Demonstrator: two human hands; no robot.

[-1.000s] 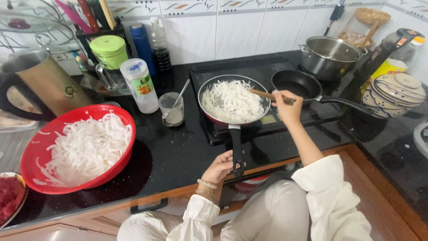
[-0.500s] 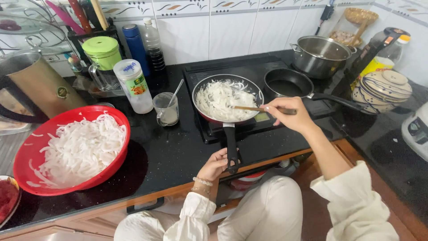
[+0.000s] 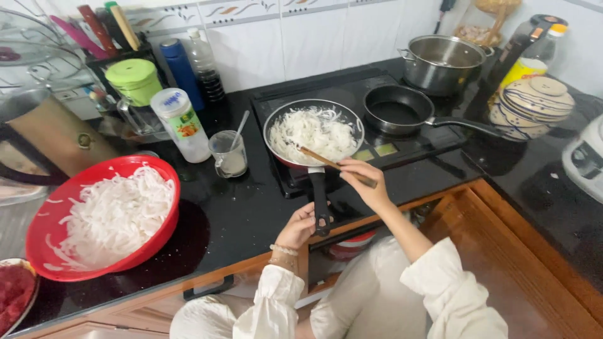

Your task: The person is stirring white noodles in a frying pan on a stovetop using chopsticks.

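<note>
Near frame centre, left hand [image 3: 300, 225] grips the pan handle [image 3: 320, 201]; right hand [image 3: 364, 182] grasps chopsticks [image 3: 326, 161], stirring noodles [image 3: 314, 132]; turning them evenly seems next.

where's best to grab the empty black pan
By its long handle, from the pan's right: it runs out past the hob toward the stacked plates, free of other things. The pan itself sits close between the noodle pan and the steel pot.
</note>
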